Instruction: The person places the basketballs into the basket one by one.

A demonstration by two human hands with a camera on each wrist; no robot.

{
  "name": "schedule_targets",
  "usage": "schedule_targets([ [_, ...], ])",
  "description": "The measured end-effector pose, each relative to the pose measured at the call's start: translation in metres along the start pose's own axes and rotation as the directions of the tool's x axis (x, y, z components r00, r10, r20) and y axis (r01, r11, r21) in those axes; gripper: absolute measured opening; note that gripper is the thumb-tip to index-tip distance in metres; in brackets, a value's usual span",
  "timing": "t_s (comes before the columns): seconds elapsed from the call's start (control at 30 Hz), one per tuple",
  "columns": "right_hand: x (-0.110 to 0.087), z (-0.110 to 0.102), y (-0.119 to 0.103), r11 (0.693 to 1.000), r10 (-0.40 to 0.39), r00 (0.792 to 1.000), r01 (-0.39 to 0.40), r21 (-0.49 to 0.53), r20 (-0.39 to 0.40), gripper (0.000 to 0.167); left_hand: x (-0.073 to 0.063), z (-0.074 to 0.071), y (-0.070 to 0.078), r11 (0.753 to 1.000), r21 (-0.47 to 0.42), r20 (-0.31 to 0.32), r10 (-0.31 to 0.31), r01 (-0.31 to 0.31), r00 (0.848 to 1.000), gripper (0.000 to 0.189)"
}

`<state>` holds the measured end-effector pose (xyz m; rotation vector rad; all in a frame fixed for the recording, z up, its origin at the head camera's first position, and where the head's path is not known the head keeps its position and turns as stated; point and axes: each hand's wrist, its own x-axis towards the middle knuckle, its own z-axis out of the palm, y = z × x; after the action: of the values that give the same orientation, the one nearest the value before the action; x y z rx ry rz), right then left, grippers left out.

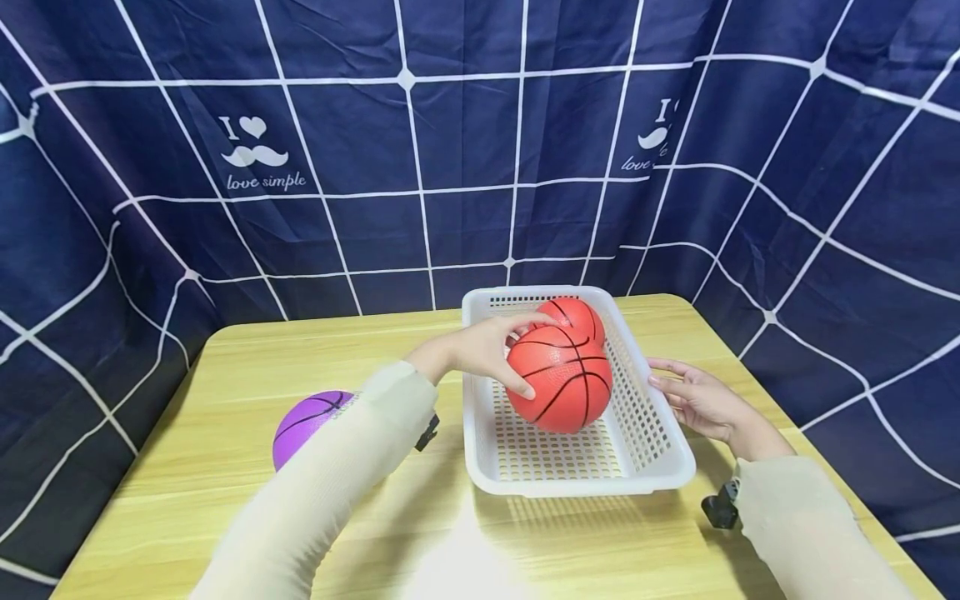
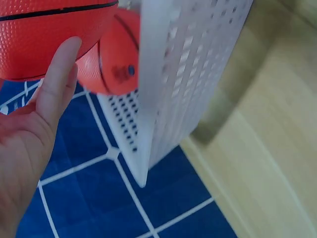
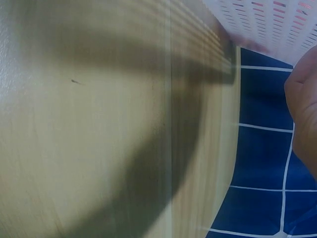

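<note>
My left hand [image 1: 491, 350] grips a red toy basketball [image 1: 562, 387] from its left side, thumb low and fingers over the top. The ball is at the white perforated plastic basket [image 1: 480, 467], overlapping its inside in the head view. Behind it, a second red basketball [image 1: 576, 315] lies in the basket's far part. In the left wrist view, the fingers press along the held ball's [image 2: 54, 44] textured surface, and the basket wall [image 2: 183, 74] stands beside it. Against the basket's right outer side, my right hand [image 1: 701, 404] touches the rim with relaxed fingers.
A purple basketball [image 1: 303, 425] lies on the wooden table [image 1: 360, 350] to the left, partly hidden by my left sleeve. Dark blue cloth [image 1: 465, 150] with white lines hangs behind the table and along both sides.
</note>
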<state>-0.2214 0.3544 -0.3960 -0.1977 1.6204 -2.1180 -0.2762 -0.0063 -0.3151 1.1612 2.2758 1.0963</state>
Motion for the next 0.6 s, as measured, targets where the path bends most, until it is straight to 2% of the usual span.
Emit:
schedule_targets([
  [0.13,0.0,0.0,0.0,1.0,-0.001,1.0,0.001,0.003,0.01,0.031,0.008,0.017,-0.002,0.999,0.017,-0.001,-0.041,0.041,0.999,0.093],
  [0.27,0.0,0.001,0.0,1.0,-0.004,1.0,0.004,0.012,0.022,0.032,0.014,0.032,-0.001,0.998,-0.028,0.021,-0.057,0.058,0.998,0.091],
  [0.4,-0.001,0.001,0.001,1.0,-0.006,1.0,0.005,0.017,0.029,0.033,0.019,0.044,0.001,0.996,-0.051,0.024,-0.071,0.072,0.997,0.09],
  [0.6,-0.003,0.0,0.001,1.0,-0.014,1.0,0.013,0.01,0.026,0.033,0.025,0.06,0.0,0.989,-0.063,0.005,-0.135,0.135,0.991,0.089],
])
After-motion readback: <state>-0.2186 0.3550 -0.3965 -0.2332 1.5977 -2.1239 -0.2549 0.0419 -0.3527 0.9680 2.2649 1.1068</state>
